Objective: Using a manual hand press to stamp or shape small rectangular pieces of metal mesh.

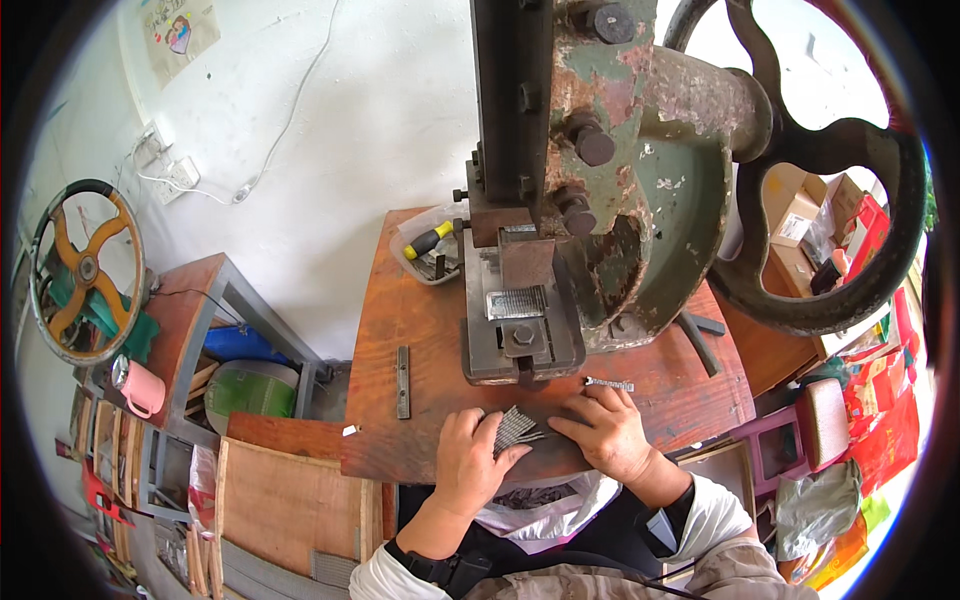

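My left hand is closed around a small bundle of thin grey metal strips at the near edge of the wooden table. Opposite it, my right hand has its fingers apart and bent, one of them close to the strips' ends. A short toothed metal piece shows just beyond the right fingertips; whether they touch it I cannot tell. In front of both hands stands a green hand press with peeling paint. On its steel die base lies a shiny ridged metal piece under the ram.
A flat metal bar lies left on the wooden table. Behind it, a clear tub holds a yellow-black screwdriver. The press's large handwheel rises at right. Beneath my hands is a white bag; a wooden board stands lower left.
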Demonstrator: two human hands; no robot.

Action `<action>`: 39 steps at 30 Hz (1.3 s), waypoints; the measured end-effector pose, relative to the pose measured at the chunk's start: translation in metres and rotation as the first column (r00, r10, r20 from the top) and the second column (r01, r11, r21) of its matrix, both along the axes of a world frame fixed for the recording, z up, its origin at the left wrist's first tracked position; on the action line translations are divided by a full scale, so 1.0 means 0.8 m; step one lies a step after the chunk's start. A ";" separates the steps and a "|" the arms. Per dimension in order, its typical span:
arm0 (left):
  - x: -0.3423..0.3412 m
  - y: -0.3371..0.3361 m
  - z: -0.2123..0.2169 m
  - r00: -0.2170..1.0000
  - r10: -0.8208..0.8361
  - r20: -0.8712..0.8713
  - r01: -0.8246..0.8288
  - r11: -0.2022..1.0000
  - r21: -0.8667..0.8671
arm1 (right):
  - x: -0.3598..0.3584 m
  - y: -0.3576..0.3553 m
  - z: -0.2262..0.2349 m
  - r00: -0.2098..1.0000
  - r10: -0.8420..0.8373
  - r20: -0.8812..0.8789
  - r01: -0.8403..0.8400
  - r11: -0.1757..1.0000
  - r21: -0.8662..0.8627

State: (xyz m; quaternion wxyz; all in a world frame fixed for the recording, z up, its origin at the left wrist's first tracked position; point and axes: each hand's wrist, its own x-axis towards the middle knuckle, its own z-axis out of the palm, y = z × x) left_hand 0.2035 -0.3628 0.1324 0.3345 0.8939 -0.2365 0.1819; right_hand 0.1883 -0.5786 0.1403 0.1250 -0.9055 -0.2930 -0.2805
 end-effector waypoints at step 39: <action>-0.291 0.364 -0.201 0.517 0.852 -0.078 -0.697 0.472 0.540 | -0.009 -0.059 -0.010 0.962 -0.185 -0.199 0.230 0.944 0.237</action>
